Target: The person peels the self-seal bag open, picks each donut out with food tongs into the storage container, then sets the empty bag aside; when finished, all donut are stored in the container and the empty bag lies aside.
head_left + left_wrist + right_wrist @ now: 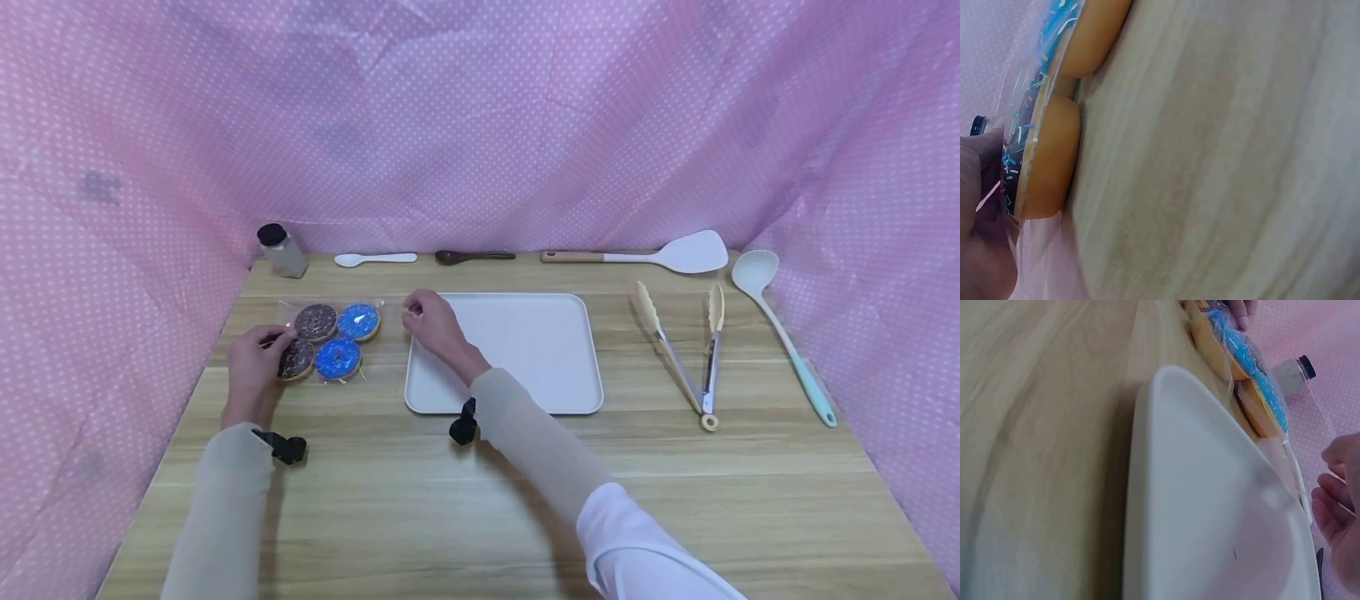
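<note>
Wood-grain table (465,500): light planks, pale
Surround: pink dotted cloth (480,108) on three sides (creased)
Doughnut pack (330,342): clear wrap, two brown and two blue, lying left of white tray (525,350)
Left hand (255,367): fingers pinching the pack's left edge
Right hand (431,321): fingers curled, pinching the pack's right edge at tray corner
Back edge: jar (282,248), spoons, spatula (652,254)
Right side: tongs (686,354), ladle (780,329)

No readable text, label, brand, number or sign is showing in any view: the clear doughnut bag (330,340), the small jar (282,249) and the utensils are all showing plain surfaces.
</note>
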